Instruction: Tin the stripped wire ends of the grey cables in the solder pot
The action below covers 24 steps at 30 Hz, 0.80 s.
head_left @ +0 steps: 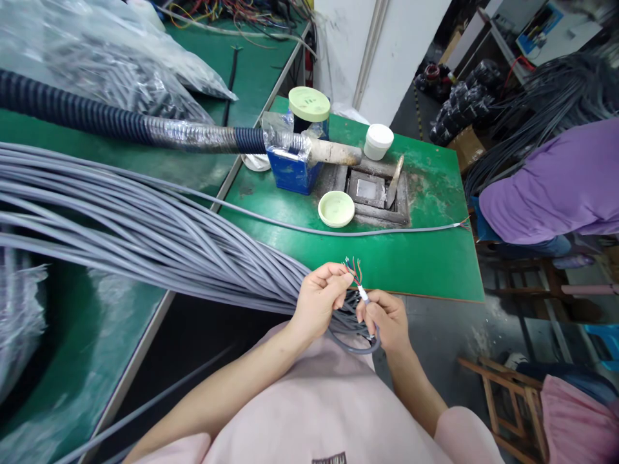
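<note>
My right hand is closed around a grey cable just below its stripped end, where a white section shows. Thin coloured wires, red and dark ones among them, fan out from that end. Thumb and fingertips of my left hand pinch some of these wires. Below my right hand the cable curves in a loop. A thick bundle of grey cables runs from the left and passes behind my left hand.
On the green table lies a single grey cable. Beyond it are a green lid, a soldering pot with a scraper, a white tub, a blue box and a black hose. A co-worker in purple is at right.
</note>
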Each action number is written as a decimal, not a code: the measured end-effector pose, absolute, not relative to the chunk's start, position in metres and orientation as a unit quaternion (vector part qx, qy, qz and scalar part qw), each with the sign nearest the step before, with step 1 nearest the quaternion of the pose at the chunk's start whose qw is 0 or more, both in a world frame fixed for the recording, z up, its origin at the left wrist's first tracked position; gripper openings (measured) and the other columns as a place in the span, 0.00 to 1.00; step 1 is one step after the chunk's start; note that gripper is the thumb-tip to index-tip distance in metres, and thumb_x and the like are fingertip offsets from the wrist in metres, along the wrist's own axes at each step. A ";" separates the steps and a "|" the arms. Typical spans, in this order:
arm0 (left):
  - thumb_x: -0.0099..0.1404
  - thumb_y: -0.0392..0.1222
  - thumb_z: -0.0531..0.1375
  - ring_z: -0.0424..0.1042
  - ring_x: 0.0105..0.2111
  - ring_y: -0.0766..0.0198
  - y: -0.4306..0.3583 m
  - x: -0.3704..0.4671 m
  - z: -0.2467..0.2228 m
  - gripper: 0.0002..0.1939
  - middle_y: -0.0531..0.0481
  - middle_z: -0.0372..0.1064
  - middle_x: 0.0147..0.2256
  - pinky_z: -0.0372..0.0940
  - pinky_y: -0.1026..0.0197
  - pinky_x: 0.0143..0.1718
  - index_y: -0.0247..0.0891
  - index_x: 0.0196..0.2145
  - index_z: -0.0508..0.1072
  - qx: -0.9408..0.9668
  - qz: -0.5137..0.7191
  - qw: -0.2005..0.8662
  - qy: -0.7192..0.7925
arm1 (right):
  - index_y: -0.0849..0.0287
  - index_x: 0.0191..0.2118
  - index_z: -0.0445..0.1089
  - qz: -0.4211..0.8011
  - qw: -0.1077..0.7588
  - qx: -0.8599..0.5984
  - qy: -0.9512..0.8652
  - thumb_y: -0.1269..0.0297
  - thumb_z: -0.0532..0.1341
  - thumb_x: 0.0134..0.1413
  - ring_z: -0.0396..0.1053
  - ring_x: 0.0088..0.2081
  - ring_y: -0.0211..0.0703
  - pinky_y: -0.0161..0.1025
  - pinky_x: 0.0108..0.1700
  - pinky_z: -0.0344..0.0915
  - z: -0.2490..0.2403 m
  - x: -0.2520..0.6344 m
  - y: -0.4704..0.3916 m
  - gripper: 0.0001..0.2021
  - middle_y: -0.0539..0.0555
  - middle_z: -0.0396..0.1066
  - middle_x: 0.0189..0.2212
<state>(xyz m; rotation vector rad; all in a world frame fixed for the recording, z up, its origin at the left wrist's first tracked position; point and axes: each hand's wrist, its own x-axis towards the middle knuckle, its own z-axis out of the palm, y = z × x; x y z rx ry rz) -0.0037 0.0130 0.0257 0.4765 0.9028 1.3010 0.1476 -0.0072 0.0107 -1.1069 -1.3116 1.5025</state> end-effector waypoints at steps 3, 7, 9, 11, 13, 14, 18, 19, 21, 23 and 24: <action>0.56 0.45 0.65 0.48 0.13 0.75 0.013 -0.004 0.026 0.10 0.62 0.54 0.11 0.47 0.68 0.19 0.37 0.29 0.71 0.211 0.572 0.682 0.404 | 0.60 0.27 0.72 0.597 0.419 -0.444 -0.522 0.55 0.59 0.57 0.52 0.12 0.31 0.33 0.18 0.51 0.010 0.148 -0.007 0.15 0.45 0.62 0.12; 0.56 0.46 0.65 0.49 0.13 0.75 0.012 -0.003 0.025 0.11 0.62 0.54 0.11 0.47 0.68 0.19 0.37 0.29 0.70 0.204 0.577 0.681 0.401 | 0.60 0.27 0.72 0.598 0.422 -0.444 -0.517 0.54 0.59 0.57 0.53 0.13 0.31 0.33 0.19 0.52 0.009 0.147 -0.008 0.15 0.45 0.62 0.12; 0.55 0.45 0.65 0.50 0.13 0.75 0.011 -0.003 0.024 0.10 0.63 0.54 0.11 0.48 0.68 0.19 0.38 0.29 0.69 0.202 0.584 0.677 0.400 | 0.60 0.27 0.72 0.601 0.425 -0.444 -0.511 0.54 0.59 0.57 0.53 0.13 0.31 0.33 0.19 0.52 0.009 0.146 -0.008 0.15 0.45 0.62 0.11; 0.56 0.45 0.65 0.51 0.14 0.75 0.011 -0.003 0.023 0.10 0.62 0.55 0.12 0.50 0.68 0.20 0.38 0.29 0.70 0.207 0.589 0.671 0.400 | 0.60 0.27 0.72 0.607 0.430 -0.441 -0.502 0.55 0.59 0.57 0.54 0.13 0.32 0.34 0.21 0.55 0.009 0.146 -0.008 0.15 0.45 0.62 0.11; 0.57 0.44 0.65 0.52 0.14 0.75 0.011 -0.003 0.021 0.09 0.62 0.56 0.12 0.51 0.69 0.21 0.38 0.29 0.70 0.217 0.590 0.664 0.406 | 0.60 0.27 0.72 0.621 0.436 -0.431 -0.488 0.56 0.60 0.56 0.56 0.14 0.33 0.34 0.22 0.57 0.009 0.146 -0.007 0.14 0.45 0.62 0.10; 0.57 0.44 0.65 0.52 0.14 0.75 0.011 -0.004 0.021 0.09 0.62 0.57 0.12 0.52 0.69 0.21 0.38 0.30 0.71 0.224 0.588 0.660 0.409 | 0.60 0.29 0.73 0.632 0.437 -0.424 -0.479 0.56 0.61 0.56 0.57 0.14 0.34 0.34 0.22 0.58 0.010 0.147 -0.006 0.13 0.45 0.62 0.10; 0.57 0.45 0.65 0.54 0.14 0.75 0.009 -0.004 0.023 0.09 0.60 0.61 0.13 0.52 0.69 0.19 0.36 0.29 0.73 0.276 0.562 0.648 0.433 | 0.60 0.37 0.73 0.680 0.405 -0.398 -0.464 0.55 0.63 0.53 0.62 0.16 0.36 0.34 0.22 0.60 0.017 0.149 0.005 0.13 0.45 0.65 0.13; 0.57 0.46 0.65 0.55 0.14 0.75 0.009 -0.004 0.025 0.10 0.59 0.61 0.14 0.52 0.69 0.18 0.36 0.29 0.73 0.294 0.551 0.646 0.440 | 0.60 0.37 0.72 0.688 0.391 -0.395 -0.466 0.55 0.63 0.53 0.63 0.16 0.36 0.33 0.21 0.60 0.021 0.149 0.009 0.13 0.46 0.66 0.13; 0.56 0.47 0.65 0.57 0.14 0.74 0.008 -0.004 0.029 0.11 0.58 0.62 0.14 0.53 0.69 0.18 0.35 0.28 0.73 0.323 0.535 0.640 0.448 | 0.60 0.35 0.71 0.700 0.372 -0.394 -0.465 0.55 0.64 0.53 0.62 0.16 0.35 0.32 0.21 0.59 0.028 0.147 0.016 0.12 0.46 0.67 0.14; 0.56 0.46 0.65 0.58 0.14 0.73 0.007 -0.003 0.034 0.10 0.58 0.62 0.14 0.54 0.69 0.18 0.35 0.28 0.73 0.343 0.538 0.628 0.444 | 0.59 0.33 0.71 0.711 0.367 -0.389 -0.456 0.56 0.64 0.53 0.62 0.16 0.34 0.32 0.21 0.59 0.033 0.144 0.021 0.10 0.45 0.67 0.13; 0.56 0.46 0.65 0.59 0.14 0.73 0.007 -0.003 0.036 0.10 0.59 0.61 0.14 0.54 0.69 0.18 0.36 0.28 0.73 0.350 0.547 0.621 0.439 | 0.59 0.31 0.70 0.716 0.369 -0.386 -0.449 0.57 0.63 0.53 0.62 0.16 0.34 0.32 0.22 0.60 0.035 0.142 0.023 0.10 0.45 0.67 0.13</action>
